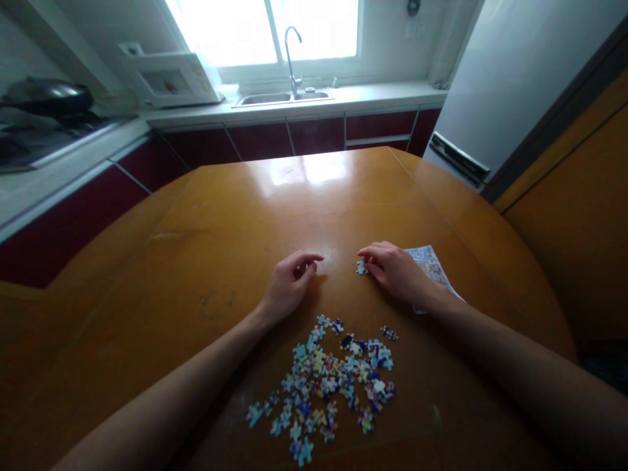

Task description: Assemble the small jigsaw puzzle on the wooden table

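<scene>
My right hand (390, 267) rests low over the table with its thumb and fingers around a small light-blue jigsaw puzzle piece (362, 267); whether it is one piece or two joined I cannot tell. Across a short gap, my left hand (290, 280) hovers at the table with loosely curled fingers. Its index finger and thumb are apart, and nothing shows between them. Nearer to me lies a loose pile of puzzle pieces (328, 383), blue, white, yellow and dark. One dark piece (389, 333) sits apart at the pile's right. A printed picture sheet (432, 265) lies partly hidden under my right hand and wrist.
The brown wooden table (220, 222) has rounded sides. Beyond it are a counter with a sink (267, 99) and tap (290, 62), and a white microwave (171, 78). A wok (46, 97) stands on the stove at left, a fridge (520, 72) at right.
</scene>
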{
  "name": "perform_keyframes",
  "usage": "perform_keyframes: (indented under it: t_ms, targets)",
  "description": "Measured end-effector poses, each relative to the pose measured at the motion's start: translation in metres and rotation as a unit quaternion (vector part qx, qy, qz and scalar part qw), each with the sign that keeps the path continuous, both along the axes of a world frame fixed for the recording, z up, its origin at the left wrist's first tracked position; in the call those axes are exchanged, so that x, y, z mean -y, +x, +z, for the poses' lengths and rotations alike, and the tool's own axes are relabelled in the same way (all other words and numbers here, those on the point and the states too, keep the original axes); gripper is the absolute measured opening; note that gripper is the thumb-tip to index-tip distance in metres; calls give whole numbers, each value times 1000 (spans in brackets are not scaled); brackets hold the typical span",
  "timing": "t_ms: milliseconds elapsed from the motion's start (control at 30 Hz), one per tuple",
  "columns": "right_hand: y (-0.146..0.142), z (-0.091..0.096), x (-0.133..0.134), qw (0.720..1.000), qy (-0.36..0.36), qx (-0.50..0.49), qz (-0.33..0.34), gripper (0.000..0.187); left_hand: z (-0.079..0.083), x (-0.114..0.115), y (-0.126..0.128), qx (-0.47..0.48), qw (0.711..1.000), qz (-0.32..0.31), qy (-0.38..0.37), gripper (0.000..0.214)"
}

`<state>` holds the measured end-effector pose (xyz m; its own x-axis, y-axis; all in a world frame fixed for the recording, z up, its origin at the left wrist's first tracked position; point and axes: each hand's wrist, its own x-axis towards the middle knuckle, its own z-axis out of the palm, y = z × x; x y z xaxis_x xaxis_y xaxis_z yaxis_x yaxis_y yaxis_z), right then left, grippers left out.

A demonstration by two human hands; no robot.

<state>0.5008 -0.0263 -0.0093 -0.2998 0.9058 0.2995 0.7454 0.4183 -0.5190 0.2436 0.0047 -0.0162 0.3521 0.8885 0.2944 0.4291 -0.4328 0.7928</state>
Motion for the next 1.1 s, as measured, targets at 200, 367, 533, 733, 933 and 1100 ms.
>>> perform_keyframes:
  t_ms: [200,367,533,733,933,1100]
  targets:
    - [-1,-2,0,1000,8,0,6,26,-1,-1,0,-1,1000,0,-7,18]
    - [-1,-1,0,999,8,-32,-15,25,-2,0,0,-1,1000,-4,-3,18]
    - [-1,3,3,998,17,-56,-22,19,-1,1,2,9,1000,-9,-1,17]
    - [-2,14,10,996,44,-66,-34,15,-1,0,3,15,1000,-27,2,17]
    - [-10,14,17,996,54,-67,-33,15,4,5,1,11,997,-80,-3,18]
    - [-26,4,24,997,42,-65,-10,18,7,4,0,-11,992,-125,-27,20]
